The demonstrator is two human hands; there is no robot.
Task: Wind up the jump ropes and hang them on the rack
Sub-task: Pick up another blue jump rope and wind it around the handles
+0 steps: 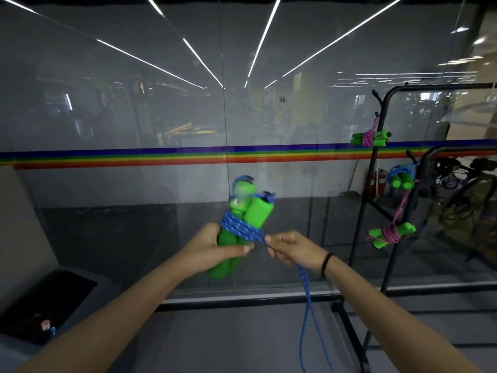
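Two green handles point(254, 214) of a jump rope are held side by side in the air, in front of a glass wall point(134, 117) and to the left of the rack point(375, 168). A blue rope point(239, 228) is wound many times round the middle of the handles. The top of one handle is blurred.

The lower part of the handles is gripped by the left hand point(215, 250). Its fingers are curled round them and its thumb is laid across the front. The loose part of the rope is pinched by the right hand point(290, 250), just beside the wound part, with the fingers curled tight round it. Below that hand, two loose strands point(306, 305) hang down toward the floor point(242, 340) and are cut off by the bottom edge. A black band point(326, 263) is worn on the right wrist.

The black rack stands on the floor to the right. Three wound jump ropes are hung on it. Near the top of its left post, a top pink bundle point(368, 138) with green handles is hung from a hook. Lower down, a blue bundle point(400, 179) is hung on a nearer hook. Below that, a low pink bundle point(390, 232) dangles on a pink strand and is tilted.

A rainbow stripe point(161, 157) is painted across the glass wall. A dark bin point(53, 300) is seen on the floor at the lower left.
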